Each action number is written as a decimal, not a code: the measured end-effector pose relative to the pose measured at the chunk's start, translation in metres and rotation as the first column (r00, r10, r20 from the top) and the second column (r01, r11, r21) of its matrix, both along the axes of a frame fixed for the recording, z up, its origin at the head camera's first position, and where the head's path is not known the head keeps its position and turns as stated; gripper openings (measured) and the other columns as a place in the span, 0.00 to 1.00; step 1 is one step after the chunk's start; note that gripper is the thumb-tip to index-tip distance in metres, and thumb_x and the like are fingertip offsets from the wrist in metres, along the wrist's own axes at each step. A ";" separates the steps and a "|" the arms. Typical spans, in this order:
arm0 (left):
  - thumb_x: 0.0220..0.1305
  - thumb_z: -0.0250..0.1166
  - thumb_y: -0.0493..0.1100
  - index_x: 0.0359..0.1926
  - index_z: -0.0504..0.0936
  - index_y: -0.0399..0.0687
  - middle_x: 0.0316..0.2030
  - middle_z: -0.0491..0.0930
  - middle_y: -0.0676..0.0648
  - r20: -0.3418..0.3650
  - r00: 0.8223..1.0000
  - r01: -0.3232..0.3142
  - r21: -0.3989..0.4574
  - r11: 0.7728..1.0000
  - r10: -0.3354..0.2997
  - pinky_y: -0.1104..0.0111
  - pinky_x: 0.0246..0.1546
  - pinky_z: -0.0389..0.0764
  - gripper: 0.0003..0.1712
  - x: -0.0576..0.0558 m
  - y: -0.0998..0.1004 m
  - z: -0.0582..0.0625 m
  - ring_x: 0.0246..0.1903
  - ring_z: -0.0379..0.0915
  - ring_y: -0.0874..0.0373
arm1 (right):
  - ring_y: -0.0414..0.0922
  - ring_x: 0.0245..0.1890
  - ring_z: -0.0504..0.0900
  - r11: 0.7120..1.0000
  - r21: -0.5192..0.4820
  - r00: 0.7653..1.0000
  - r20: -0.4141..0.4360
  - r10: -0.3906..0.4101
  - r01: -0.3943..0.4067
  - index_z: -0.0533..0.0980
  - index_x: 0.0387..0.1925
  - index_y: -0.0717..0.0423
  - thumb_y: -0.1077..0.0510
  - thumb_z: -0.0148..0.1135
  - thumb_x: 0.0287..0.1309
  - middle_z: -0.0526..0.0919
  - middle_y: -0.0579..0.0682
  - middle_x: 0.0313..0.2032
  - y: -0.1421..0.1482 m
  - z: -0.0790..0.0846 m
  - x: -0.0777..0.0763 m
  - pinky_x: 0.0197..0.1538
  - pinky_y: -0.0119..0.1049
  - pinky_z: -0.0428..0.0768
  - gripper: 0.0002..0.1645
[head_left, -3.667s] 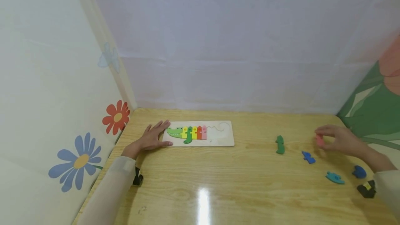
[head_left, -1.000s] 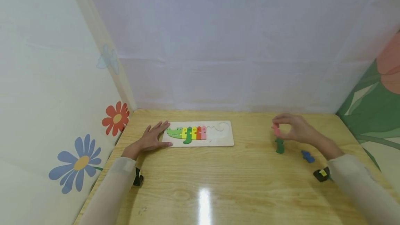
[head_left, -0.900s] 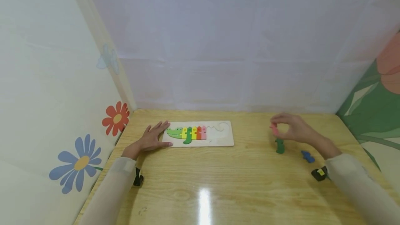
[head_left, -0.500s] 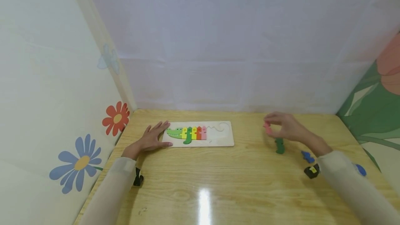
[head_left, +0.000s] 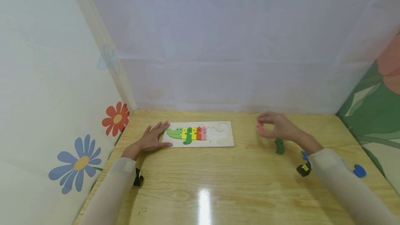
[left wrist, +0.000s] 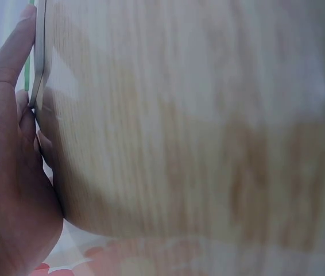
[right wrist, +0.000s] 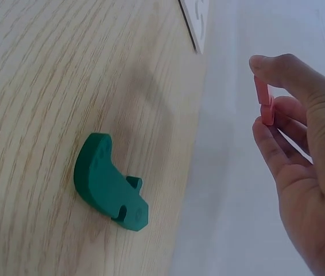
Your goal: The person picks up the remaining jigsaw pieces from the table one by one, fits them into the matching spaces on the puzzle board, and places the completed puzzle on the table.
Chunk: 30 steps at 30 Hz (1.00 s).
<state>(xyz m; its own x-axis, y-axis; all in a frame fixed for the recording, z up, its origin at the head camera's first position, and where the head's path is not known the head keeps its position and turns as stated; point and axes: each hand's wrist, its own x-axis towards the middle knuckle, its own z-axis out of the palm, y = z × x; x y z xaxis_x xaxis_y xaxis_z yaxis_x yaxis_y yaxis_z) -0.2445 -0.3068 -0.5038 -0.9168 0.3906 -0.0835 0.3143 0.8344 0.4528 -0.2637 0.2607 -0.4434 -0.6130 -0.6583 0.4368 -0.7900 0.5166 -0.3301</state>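
A pale wooden puzzle board [head_left: 220, 138] lies at the back left of the table. Set in it are a light green crocodile head [head_left: 175, 133] and yellow, green, orange and pink body pieces. My left hand [head_left: 151, 138] rests on the board's left end, fingers spread, thumb along the near corner. Between thumb and fingertips, my right hand [head_left: 278, 126] pinches a pink puzzle piece [right wrist: 262, 98], held up over the table right of the board. A dark green puzzle piece [right wrist: 108, 184] lies on the table just below that hand.
Under the right sleeve [head_left: 335, 169], a small blue piece [head_left: 305, 155] is partly hidden, and a rounded blue piece [head_left: 359, 171] lies beyond it. A white cloth wall [head_left: 200, 61] rises behind the table [head_left: 200, 169], with flower-printed panels at both sides.
My right hand has picked up the pink piece from the far right and carried it left, past the dark green piece toward the board. The left hand has stayed on the board.
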 end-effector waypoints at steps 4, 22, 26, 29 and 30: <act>0.65 0.72 0.66 0.84 0.54 0.41 0.83 0.50 0.36 0.006 1.000 -0.004 0.005 1.000 0.003 0.32 0.77 0.32 0.61 0.001 0.000 0.000 0.83 0.38 0.33 | 0.58 0.47 0.88 1.000 0.015 1.000 -0.010 0.006 -0.006 0.86 0.50 0.70 0.65 0.81 0.47 0.88 0.60 0.49 -0.005 0.000 -0.002 0.50 0.56 0.87 0.26; 0.65 0.71 0.68 0.84 0.53 0.41 0.83 0.49 0.36 0.006 1.000 0.004 0.003 1.000 -0.004 0.32 0.76 0.33 0.61 -0.001 0.000 0.001 0.83 0.38 0.34 | 0.59 0.53 0.85 1.000 0.031 0.994 0.106 0.001 -0.004 0.85 0.55 0.68 0.61 0.79 0.53 0.86 0.60 0.54 -0.030 -0.003 -0.009 0.55 0.58 0.85 0.27; 0.65 0.72 0.66 0.84 0.53 0.41 0.84 0.49 0.36 0.007 1.000 0.000 0.005 1.000 0.000 0.32 0.77 0.32 0.61 -0.001 0.000 0.001 0.83 0.38 0.34 | 0.59 0.54 0.85 0.999 0.033 0.991 0.133 -0.002 -0.002 0.84 0.55 0.68 0.60 0.79 0.53 0.86 0.60 0.55 -0.035 -0.003 -0.011 0.56 0.58 0.85 0.28; 0.65 0.72 0.67 0.84 0.53 0.41 0.83 0.49 0.36 0.009 1.000 0.003 0.002 1.000 -0.003 0.31 0.76 0.33 0.61 -0.001 0.000 0.001 0.83 0.38 0.34 | 0.60 0.55 0.84 0.999 0.039 0.988 0.156 -0.005 -0.001 0.84 0.55 0.68 0.61 0.80 0.52 0.86 0.61 0.55 -0.039 -0.004 -0.012 0.59 0.58 0.84 0.29; 0.65 0.72 0.67 0.84 0.53 0.41 0.84 0.49 0.36 0.013 1.000 0.003 0.002 1.000 -0.003 0.32 0.76 0.33 0.61 -0.001 0.000 0.001 0.83 0.38 0.34 | 0.60 0.55 0.84 0.999 0.039 0.986 0.164 -0.005 -0.001 0.84 0.55 0.68 0.61 0.80 0.52 0.86 0.61 0.55 -0.041 -0.004 -0.012 0.59 0.58 0.83 0.29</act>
